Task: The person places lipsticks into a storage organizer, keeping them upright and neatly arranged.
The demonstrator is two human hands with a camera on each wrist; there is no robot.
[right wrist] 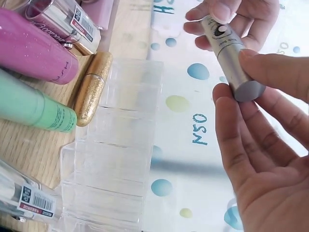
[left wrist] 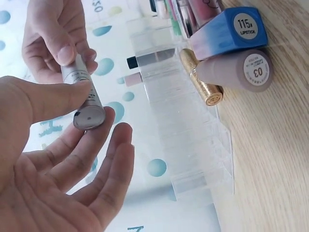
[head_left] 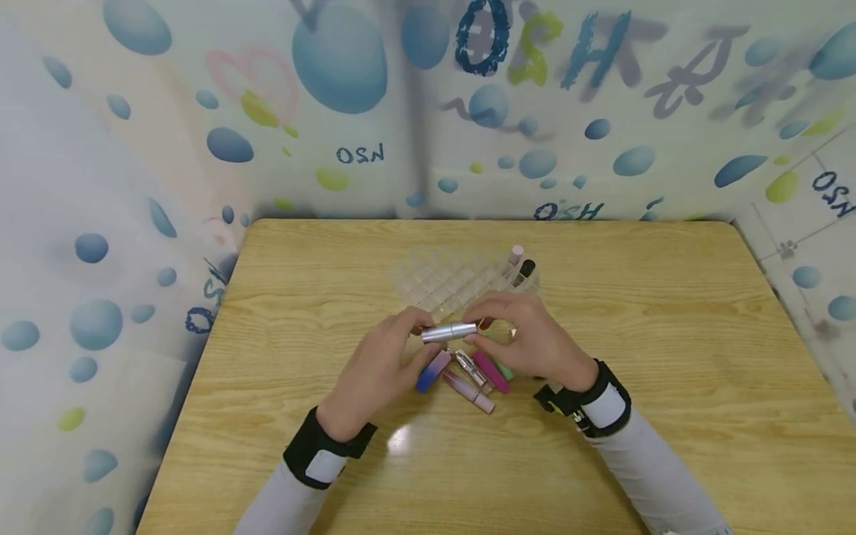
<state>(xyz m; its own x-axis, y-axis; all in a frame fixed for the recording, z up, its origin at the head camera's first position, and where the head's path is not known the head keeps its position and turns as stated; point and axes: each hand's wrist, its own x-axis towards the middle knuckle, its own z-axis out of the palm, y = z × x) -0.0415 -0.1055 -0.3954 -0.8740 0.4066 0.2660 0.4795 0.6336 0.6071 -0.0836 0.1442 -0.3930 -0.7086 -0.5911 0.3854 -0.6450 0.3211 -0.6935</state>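
Observation:
Both hands hold one silver cosmetic tube level above the table, one at each end. My left hand pinches its left end between thumb and fingers, the other fingers spread. The right hand pinches the opposite end. A lashed eye is printed on the tube's side in the right wrist view. Below the hands lie a blue-and-pink lipstick, a mauve tube, a clear-and-silver tube, a magenta tube and a green tube. A glittery gold tube lies beside the rack.
Just beyond the hands stands a clear compartment rack. At its right end are a pink-capped tube and a black-capped tube. The wooden table backs onto a patterned curtain.

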